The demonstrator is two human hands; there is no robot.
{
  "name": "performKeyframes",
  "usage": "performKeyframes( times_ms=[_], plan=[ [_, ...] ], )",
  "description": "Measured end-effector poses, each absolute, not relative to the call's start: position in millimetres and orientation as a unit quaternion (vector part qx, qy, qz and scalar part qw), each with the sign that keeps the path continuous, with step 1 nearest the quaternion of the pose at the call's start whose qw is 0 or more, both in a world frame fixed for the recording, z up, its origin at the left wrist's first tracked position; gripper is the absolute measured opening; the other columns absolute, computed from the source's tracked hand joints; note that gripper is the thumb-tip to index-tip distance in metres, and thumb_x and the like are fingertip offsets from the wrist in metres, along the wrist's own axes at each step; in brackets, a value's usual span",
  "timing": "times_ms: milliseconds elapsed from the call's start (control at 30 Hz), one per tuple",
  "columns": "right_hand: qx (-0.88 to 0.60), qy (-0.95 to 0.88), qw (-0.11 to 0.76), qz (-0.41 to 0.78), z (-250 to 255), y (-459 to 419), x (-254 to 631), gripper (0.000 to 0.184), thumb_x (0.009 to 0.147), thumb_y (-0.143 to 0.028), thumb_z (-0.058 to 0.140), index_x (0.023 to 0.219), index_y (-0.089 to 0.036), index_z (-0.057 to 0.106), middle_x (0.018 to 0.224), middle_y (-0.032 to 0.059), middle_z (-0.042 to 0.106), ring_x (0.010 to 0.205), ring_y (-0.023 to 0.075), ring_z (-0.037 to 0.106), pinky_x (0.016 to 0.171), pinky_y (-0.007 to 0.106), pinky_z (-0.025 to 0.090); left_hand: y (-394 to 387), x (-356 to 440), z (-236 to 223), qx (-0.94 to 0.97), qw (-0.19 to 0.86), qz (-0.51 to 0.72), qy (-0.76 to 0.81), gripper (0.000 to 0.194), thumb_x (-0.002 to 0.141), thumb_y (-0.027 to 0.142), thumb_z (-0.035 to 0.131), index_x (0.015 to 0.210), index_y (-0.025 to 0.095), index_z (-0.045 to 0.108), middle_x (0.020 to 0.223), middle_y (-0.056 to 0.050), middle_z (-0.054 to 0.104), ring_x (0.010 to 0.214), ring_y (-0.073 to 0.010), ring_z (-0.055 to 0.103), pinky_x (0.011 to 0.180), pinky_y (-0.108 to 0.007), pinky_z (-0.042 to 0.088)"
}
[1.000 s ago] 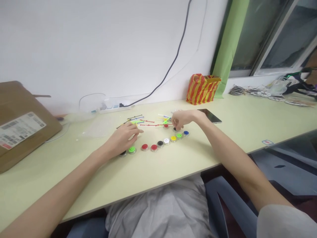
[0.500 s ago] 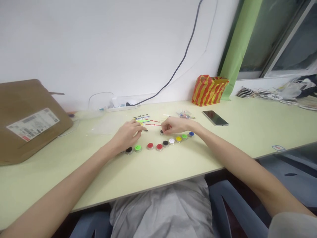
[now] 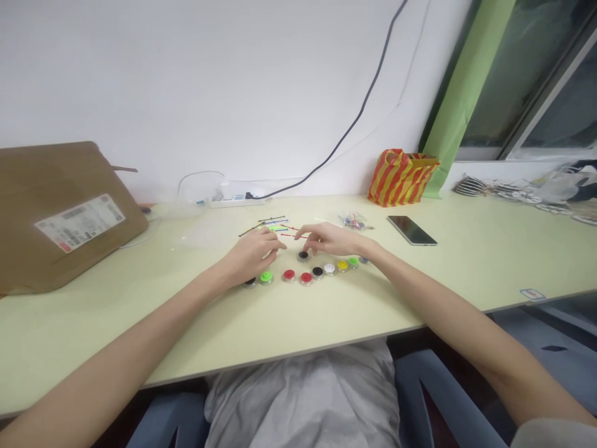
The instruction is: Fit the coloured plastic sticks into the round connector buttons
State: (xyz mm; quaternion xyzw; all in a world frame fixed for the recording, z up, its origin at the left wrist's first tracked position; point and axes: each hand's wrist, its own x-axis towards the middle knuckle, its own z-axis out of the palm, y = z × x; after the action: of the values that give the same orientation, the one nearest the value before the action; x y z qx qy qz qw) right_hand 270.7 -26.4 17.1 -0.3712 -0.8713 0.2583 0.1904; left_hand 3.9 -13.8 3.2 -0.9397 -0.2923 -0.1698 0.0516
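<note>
Two bare hands reach over the pale table (image 3: pixel 280 323) from its near edge. The right hand (image 3: pixel 326 238) is loosely arched with its fingers parted, the index reaching left and the others bent down beside a black-topped disc (image 3: pixel 303 256); that disc sits upright on the tabletop between the hands, and whether a fingertip touches it cannot be told. The left hand (image 3: pixel 259 254) is half curled, palm down, its fingertips pointing right; whether something is pinched in it cannot be seen. Just beyond the left hand lie thin coloured sticks (image 3: pixel 278 229), with red sticks (image 3: pixel 286 235) to their right, running toward the right hand. Nearer than the lone disc, a row of round-topped discs (image 3: pixel 305 277) runs left to right: black, green, red, red, black, white, yellow, green and a partly hidden blue. Farther out, past the right hand, is a clear packet (image 3: pixel 354 221) of small parts, then a dark-screened phone (image 3: pixel 413 230) to the right and a red-and-yellow striped bag (image 3: pixel 403 178) behind. Far left stands a cardboard box (image 3: pixel 60 186); a power strip (image 3: pixel 228 201) lies along the wall.
</note>
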Motion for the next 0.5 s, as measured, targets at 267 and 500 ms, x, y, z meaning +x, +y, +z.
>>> performKeyframes(
  times_ms=[267,500],
  plan=[
    [-0.410,-0.872,0.250,0.098,12.1,-16.1,280.5,0.033,0.097,-0.013,0.046,0.124,-0.021,0.064,0.108,0.0068,0.073,0.092,0.0192,0.065,0.083,0.032,0.049,-15.0,4.0,1.2,-0.934,0.073,-0.161,-0.310,0.038,0.097,0.018,0.041,0.114,0.021,0.074,0.106,-0.009,0.073,0.105,-0.0276,0.061,0.093,-0.044,0.049],
    [-0.406,-0.881,0.241,-0.030,1.7,-8.6,277.8,0.032,0.096,-0.011,0.046,0.119,-0.018,0.068,0.120,0.0126,0.066,0.112,0.0275,0.055,0.098,0.042,0.042,-2.2,-7.3,-3.0,-0.906,0.092,-0.153,-0.385,0.049,0.095,0.013,0.035,0.131,0.020,0.067,0.125,-0.011,0.072,0.115,-0.0282,0.063,0.096,-0.045,0.048]
  ],
)
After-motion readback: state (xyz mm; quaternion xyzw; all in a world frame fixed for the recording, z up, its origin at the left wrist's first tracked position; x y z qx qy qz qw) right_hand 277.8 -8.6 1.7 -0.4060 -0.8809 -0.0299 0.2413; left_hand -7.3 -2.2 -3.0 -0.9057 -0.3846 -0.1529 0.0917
